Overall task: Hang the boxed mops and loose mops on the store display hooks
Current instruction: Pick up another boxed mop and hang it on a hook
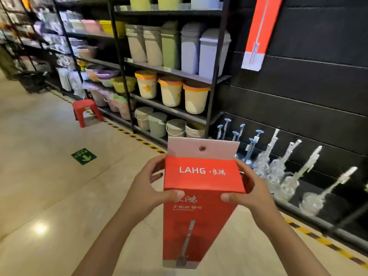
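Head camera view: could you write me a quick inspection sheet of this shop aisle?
Surface: pale glossy floor, striped tape along the shelving.
Job's things: red mop box held upright, hang tab raised; another boxed mop already on the dark wall.
Clutter: red stool; green arrow sticker.
Grippers: left hand and right hand grip the box top.
Cables: nothing seen.
Surroundings: shelves of bins and buckets; low hooks.

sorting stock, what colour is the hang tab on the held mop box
Pale pink hang tab, above the red cardboard mop box; head view.
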A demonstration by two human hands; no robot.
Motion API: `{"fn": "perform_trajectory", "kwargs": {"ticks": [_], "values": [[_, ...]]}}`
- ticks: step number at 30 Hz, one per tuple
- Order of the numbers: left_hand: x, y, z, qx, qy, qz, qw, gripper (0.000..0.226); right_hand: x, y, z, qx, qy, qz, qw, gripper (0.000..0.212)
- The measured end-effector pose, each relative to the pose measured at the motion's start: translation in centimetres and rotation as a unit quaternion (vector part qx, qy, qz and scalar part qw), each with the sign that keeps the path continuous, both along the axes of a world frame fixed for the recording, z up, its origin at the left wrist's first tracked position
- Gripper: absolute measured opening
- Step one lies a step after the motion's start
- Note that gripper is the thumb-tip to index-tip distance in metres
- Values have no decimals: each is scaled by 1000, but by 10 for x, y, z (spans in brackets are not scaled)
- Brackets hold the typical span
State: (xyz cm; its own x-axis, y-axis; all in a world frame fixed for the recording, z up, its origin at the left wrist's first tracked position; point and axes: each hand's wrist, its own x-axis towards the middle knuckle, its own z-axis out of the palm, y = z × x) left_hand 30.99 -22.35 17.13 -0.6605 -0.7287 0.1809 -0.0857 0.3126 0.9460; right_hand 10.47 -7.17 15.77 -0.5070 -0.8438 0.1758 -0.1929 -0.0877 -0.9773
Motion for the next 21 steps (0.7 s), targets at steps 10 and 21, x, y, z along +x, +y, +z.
{"fn": "perform_trajectory", "kwargs": {"ticks": [10,21], "values": [[-121,-131,11,36,15,-20,999,87,-107,-123,12,-29,-5,-58,998,83],[-266,-268,13,49,63,-84,993,79,-228,-239,13,-54,-23,-129,990,87]]}}
